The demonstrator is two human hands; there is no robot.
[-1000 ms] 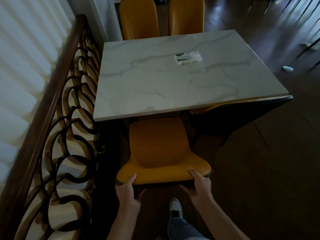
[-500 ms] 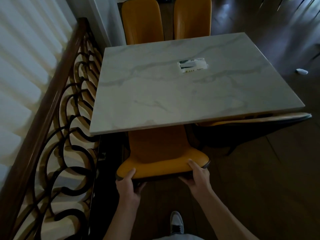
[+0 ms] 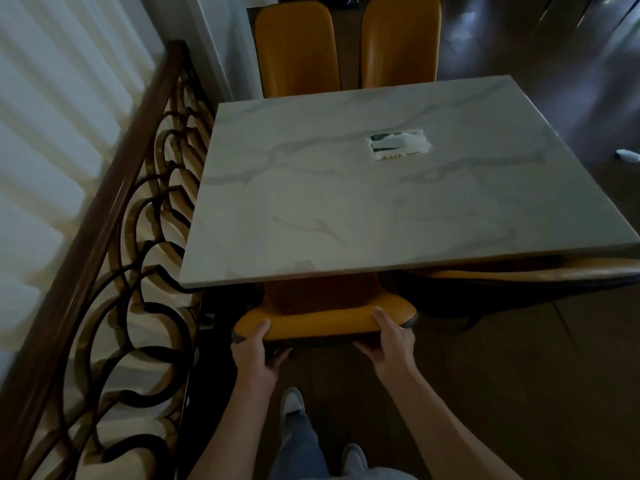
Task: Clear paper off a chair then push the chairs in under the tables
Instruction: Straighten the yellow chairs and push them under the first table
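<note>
Since half a second ago, the near chair (image 3: pixel 325 315) has slid further under the table (image 3: pixel 346 209); less of its seat shows past the marble edge, and both hands have followed it forward.

From the head camera, four chairs can be counted, all orange. Two stand at the far side of the table, the far left chair (image 3: pixel 296 46) and the far right chair (image 3: pixel 401 43), their backs upright above the tabletop. The near chair is mostly under the table, only its backrest top and part of its seat in sight. A fourth chair (image 3: pixel 519 273) lies tucked under the right half, showing just a thin orange rim with a dark underside.

One left hand (image 3: pixel 254 362) grips the near chair's back edge at its left corner, thumb on top, fingers curled beneath. One right hand (image 3: pixel 393 341) grips the right corner the same way.

One packet (image 3: pixel 398 145), white with green print, lies on the tabletop. One railing (image 3: pixel 114 216) of dark curled metal runs along the left. Two shoes (image 3: pixel 292 405) show on the dark floor.
</note>
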